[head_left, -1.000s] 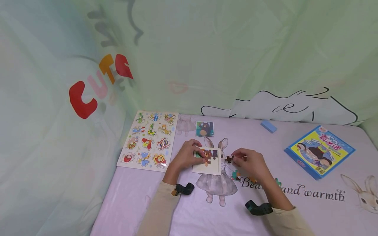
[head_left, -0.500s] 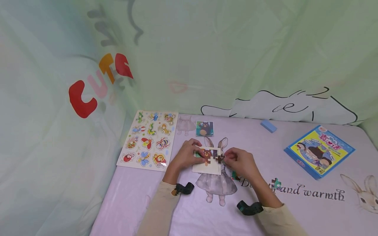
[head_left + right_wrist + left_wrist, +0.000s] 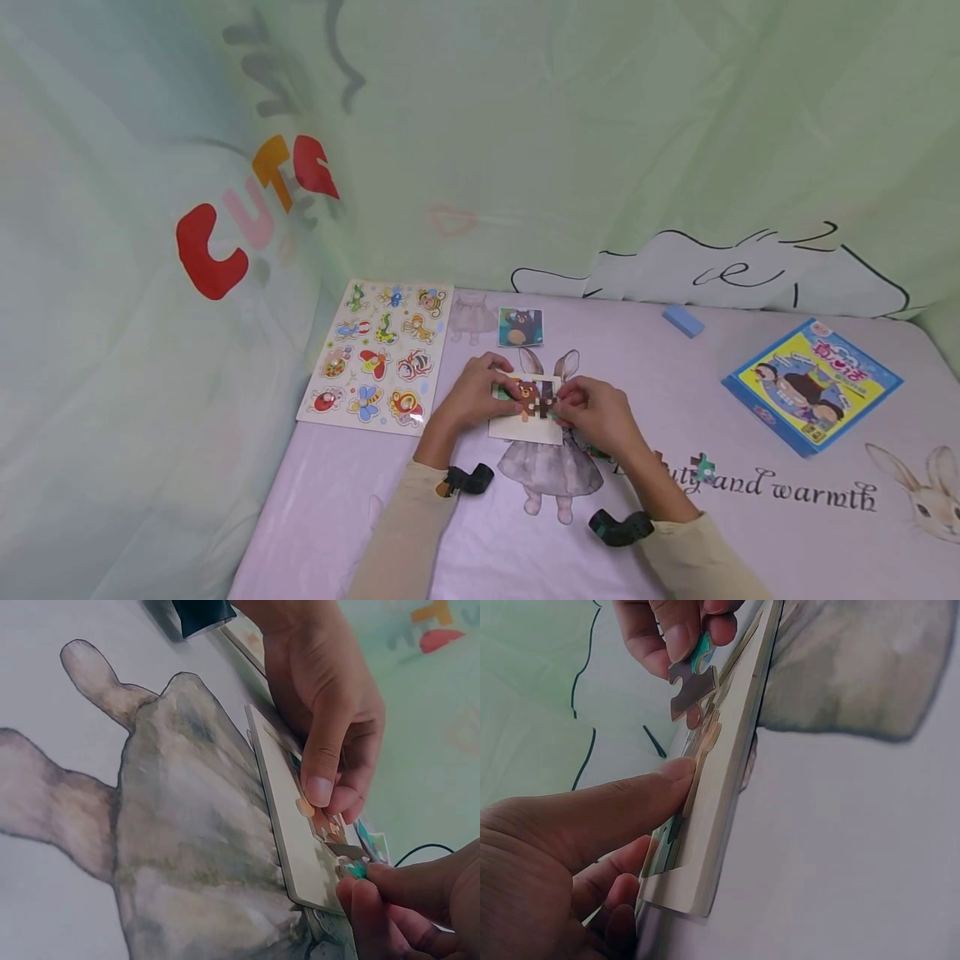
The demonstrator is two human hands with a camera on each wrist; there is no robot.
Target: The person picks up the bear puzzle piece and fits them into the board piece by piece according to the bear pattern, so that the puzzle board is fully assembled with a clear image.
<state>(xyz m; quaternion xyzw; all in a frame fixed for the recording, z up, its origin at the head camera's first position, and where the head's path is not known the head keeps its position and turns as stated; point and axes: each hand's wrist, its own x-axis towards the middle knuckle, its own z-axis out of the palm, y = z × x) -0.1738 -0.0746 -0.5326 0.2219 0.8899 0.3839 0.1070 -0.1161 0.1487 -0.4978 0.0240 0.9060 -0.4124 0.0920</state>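
A small pale jigsaw board (image 3: 517, 432) lies in front of me, its upper part filled with pieces showing a brown bear. My left hand (image 3: 477, 395) grips its left side, the thumb (image 3: 641, 796) pressing on the fitted pieces. Between thumb and fingers, my right hand (image 3: 602, 410) pinches a dark puzzle piece (image 3: 696, 688) with a green end. That piece is tilted over the board's right part, close to the fitted bear pieces. Behind the board lies a square bear picture card (image 3: 520, 327).
Left of the hands lies an insect peg board (image 3: 345, 420). A blue block (image 3: 682, 321) and a blue and yellow box (image 3: 813, 385) are at the right. Loose puzzle pieces (image 3: 703, 468) lie near the right forearm, which partly hides some. A green curtain (image 3: 480, 150) hangs behind.
My right hand has moved left with the puzzle piece, from beside the board to over its right part. The left hand has stayed on the board.
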